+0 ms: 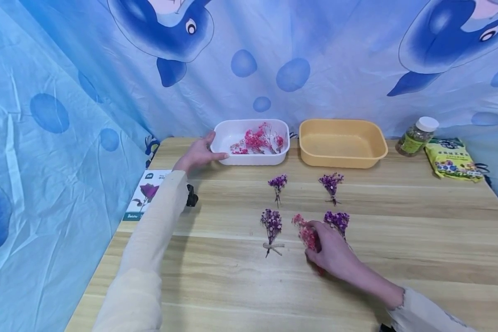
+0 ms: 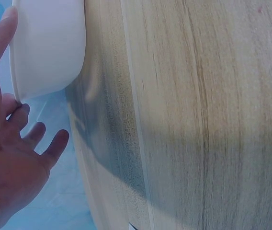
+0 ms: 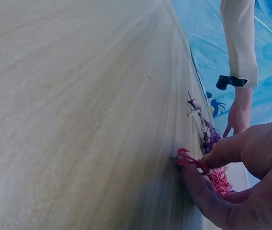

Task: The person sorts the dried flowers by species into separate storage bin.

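Observation:
My left hand (image 1: pixel 200 153) holds the left end of a white plastic basin (image 1: pixel 255 160), thumb at the front rim and a finger at the back corner. Pink dried flowers (image 1: pixel 255 139) lie inside it. In the left wrist view the thumb and a curled finger touch the basin's rim (image 2: pixel 15 62). My right hand (image 1: pixel 334 251) pinches a small bunch of pink dried flowers (image 1: pixel 304 232) by its stems, low over the table; the right wrist view shows the reddish stems (image 3: pixel 188 159) between thumb and finger. Beside it lies a purple bunch (image 1: pixel 337 221), partly hidden by the hand.
More purple bunches lie nearby: one tied with twine (image 1: pixel 271 226), and two farther back (image 1: pixel 277 183) (image 1: pixel 331 184). A yellow basin (image 1: pixel 342 161) stands right of the white one. Beyond are a lidded jar (image 1: pixel 417 136), a yellow packet (image 1: pixel 452 159) and, at left, a flower card (image 1: pixel 146 193).

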Demonstrator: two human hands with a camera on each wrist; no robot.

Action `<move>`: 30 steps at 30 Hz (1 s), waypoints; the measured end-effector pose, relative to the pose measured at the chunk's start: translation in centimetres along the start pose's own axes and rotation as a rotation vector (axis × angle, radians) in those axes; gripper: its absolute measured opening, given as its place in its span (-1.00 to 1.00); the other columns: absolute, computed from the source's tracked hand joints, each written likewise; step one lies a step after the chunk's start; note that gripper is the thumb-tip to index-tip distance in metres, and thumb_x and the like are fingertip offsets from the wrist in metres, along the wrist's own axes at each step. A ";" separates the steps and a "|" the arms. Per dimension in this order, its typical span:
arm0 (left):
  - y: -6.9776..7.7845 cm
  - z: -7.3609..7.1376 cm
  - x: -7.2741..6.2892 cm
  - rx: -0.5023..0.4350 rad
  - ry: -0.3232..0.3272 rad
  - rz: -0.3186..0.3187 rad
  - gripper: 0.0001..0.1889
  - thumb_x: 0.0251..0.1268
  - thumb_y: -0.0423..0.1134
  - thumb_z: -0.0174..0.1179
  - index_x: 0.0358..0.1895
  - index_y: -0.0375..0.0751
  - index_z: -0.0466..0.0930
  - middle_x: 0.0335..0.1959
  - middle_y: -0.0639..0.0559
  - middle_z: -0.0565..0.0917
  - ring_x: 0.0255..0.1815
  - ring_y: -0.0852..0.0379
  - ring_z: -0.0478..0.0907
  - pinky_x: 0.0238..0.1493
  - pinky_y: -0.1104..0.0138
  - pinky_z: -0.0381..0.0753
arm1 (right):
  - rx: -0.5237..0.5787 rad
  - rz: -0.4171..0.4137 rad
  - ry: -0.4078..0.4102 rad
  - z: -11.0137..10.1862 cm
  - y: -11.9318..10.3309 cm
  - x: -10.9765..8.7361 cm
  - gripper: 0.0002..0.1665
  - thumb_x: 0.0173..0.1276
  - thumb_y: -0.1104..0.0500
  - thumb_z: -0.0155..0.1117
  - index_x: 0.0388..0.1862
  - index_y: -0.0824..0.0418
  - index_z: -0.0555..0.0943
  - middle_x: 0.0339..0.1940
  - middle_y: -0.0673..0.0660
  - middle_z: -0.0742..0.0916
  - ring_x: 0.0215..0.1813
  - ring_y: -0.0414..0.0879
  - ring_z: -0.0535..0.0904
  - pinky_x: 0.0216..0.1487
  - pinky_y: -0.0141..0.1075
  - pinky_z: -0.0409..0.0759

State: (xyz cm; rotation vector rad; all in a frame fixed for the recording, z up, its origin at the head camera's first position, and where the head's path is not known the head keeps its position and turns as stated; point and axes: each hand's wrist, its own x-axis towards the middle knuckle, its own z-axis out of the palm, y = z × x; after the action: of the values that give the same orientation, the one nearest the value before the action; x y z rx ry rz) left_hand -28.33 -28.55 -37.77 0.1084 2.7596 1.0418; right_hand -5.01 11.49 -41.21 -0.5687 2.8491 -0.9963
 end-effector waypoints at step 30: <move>0.0 0.0 -0.1 0.034 -0.003 -0.002 0.21 0.08 0.27 0.42 0.63 -0.07 -0.19 0.65 -0.04 -0.17 0.61 -0.11 -0.22 0.53 -0.07 -0.13 | 0.207 -0.133 -0.029 -3.4 0.2 1.8 -0.29 0.08 0.56 0.40 0.27 0.48 0.44 -0.27 0.30 0.72 -0.52 -0.23 0.59 -0.60 -0.42 0.62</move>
State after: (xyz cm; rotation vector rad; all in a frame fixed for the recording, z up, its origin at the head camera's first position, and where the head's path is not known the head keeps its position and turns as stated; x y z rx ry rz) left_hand -28.23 -28.58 -37.78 0.1124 2.7750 0.9934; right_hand -7.43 13.00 -38.56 -0.7513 2.6677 -1.2730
